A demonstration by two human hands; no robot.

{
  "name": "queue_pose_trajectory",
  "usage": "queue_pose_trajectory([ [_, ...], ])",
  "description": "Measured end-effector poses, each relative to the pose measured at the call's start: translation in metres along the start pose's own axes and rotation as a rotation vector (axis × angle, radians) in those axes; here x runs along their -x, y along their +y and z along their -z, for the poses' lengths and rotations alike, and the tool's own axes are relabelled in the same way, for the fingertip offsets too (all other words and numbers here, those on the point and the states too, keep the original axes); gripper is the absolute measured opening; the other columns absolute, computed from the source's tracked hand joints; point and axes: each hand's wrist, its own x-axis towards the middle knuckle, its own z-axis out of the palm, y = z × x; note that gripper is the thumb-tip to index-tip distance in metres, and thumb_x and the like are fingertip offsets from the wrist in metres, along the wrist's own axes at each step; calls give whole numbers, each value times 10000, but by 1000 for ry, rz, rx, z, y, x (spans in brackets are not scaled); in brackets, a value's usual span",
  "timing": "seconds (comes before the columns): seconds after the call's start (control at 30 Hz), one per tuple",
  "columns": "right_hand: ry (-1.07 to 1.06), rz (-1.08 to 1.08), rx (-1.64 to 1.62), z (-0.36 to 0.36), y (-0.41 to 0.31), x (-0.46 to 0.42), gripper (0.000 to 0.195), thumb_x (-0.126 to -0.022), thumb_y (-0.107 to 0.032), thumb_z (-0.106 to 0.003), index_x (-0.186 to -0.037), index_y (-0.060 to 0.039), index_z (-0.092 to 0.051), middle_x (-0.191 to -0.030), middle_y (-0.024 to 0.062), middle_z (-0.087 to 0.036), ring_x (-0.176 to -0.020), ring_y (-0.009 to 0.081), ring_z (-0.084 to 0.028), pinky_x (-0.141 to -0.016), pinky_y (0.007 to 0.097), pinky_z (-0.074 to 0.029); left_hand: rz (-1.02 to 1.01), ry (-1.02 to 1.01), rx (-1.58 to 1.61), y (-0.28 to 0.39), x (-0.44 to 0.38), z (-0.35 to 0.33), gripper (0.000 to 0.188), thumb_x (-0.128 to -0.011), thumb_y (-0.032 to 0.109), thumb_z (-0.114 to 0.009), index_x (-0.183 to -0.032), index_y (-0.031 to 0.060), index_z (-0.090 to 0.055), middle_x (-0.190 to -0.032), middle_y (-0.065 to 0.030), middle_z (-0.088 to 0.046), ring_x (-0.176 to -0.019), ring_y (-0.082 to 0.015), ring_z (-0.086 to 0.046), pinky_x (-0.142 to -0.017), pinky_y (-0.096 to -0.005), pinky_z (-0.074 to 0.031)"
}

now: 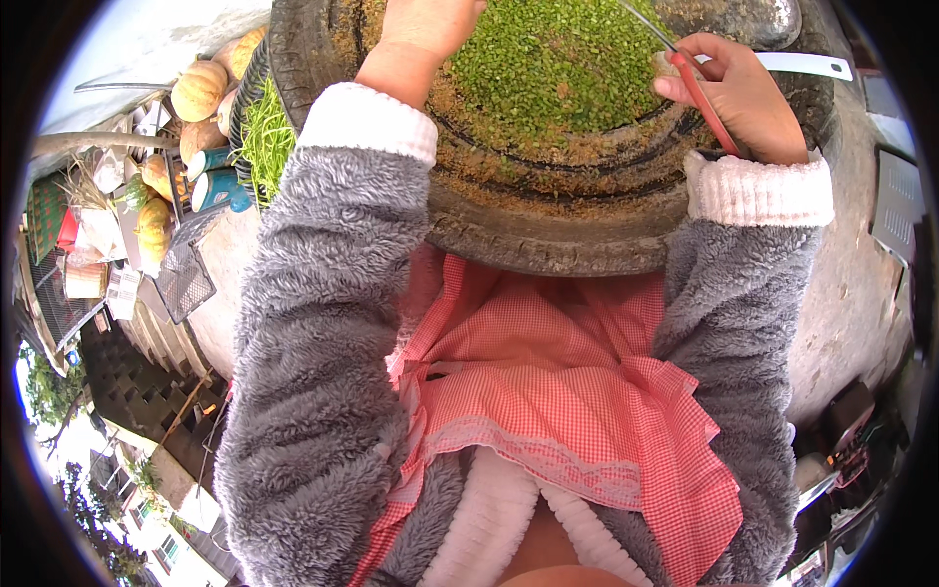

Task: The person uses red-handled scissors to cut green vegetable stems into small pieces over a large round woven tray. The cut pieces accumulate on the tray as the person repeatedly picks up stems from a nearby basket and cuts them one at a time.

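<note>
Finely chopped green plant pieces (557, 73) lie heaped over a brown, crumbly layer inside an old rubber tyre (550, 235). My right hand (726, 95), at the heap's right edge, is closed round a tool with a red handle (704, 106) and a thin metal blade; its exact kind is unclear. A small pale brownish thing (666, 66) sits by the fingertips. A flat white strip with a hole in its end (807, 64) juts out behind this hand. My left hand (433, 26) is over the upper left of the heap, cut off by the top edge, with its fingers mostly out of view.
Left of the tyre stands a dark ribbed basket (246, 95) with long green stalks (268, 139). Pumpkins (198, 89), blue-green containers (216, 189) and a black mesh crate (183, 279) are further left. A rounded dark object (733, 20) rests at the tyre's upper right.
</note>
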Motion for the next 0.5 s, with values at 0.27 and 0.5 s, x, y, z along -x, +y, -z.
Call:
queue_pose_trajectory([
  [0.27, 97, 77, -13, 5, 7, -8, 455, -801, -300, -789, -1077, 12, -606, -810, 1, -612, -748, 66, -502, -665, 219, -392, 75, 199, 144, -5, -1, -8, 172, -834, 154, -599, -928, 67, -713, -844, -182, -680, -857, -342, -661, -882, -479, -467],
  [0.5, 215, 135, 60, -1, 10, -10, 370, -783, -324, -795, -913, -14, -640, -628, -34, -491, -560, 52, -396, -496, 246, -323, 156, 316, 355, -17, -4, 11, 230, -785, -11, -543, -931, 57, -707, -1130, -174, -644, -1067, -318, -611, -984, -449, -424],
])
